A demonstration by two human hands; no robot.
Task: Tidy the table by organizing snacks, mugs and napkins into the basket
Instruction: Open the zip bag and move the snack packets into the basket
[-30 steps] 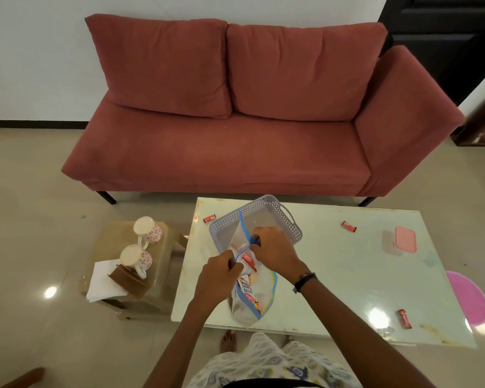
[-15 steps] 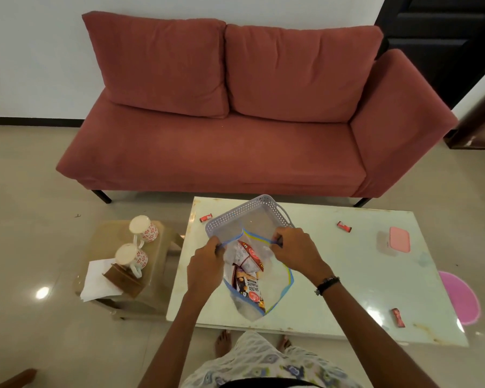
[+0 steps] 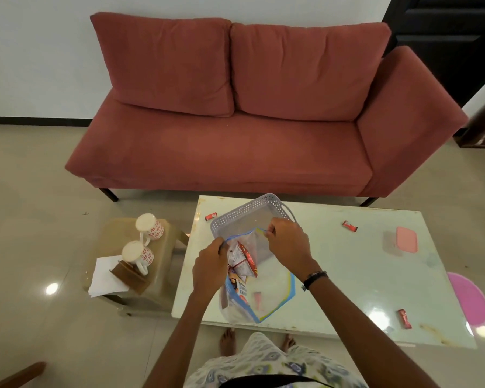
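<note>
A clear zip bag (image 3: 272,292) with a blue edge lies on the glass table (image 3: 347,275), its mouth held wide apart. My left hand (image 3: 210,264) pinches the left side of the bag's rim and my right hand (image 3: 287,243) pinches the right side. Snack packets (image 3: 242,260) show inside the bag. The grey perforated basket (image 3: 235,214) sits just behind the bag. Small red snack bars lie loose on the table at the far left (image 3: 211,216), the middle (image 3: 350,226) and the near right (image 3: 404,318). Two floral mugs (image 3: 149,226) (image 3: 136,254) and white napkins (image 3: 107,277) rest on a side stool.
A pink lidded box (image 3: 406,239) sits on the table's right side. The low stool (image 3: 151,278) stands left of the table, with a brown wooden holder (image 3: 129,275) on it. A red sofa (image 3: 249,121) runs behind the table. A pink mat (image 3: 471,298) lies on the floor at right.
My two hands moved apart, pulling the bag's mouth from nearly closed to wide. The bag now lies flatter on the table and the snack packets inside show.
</note>
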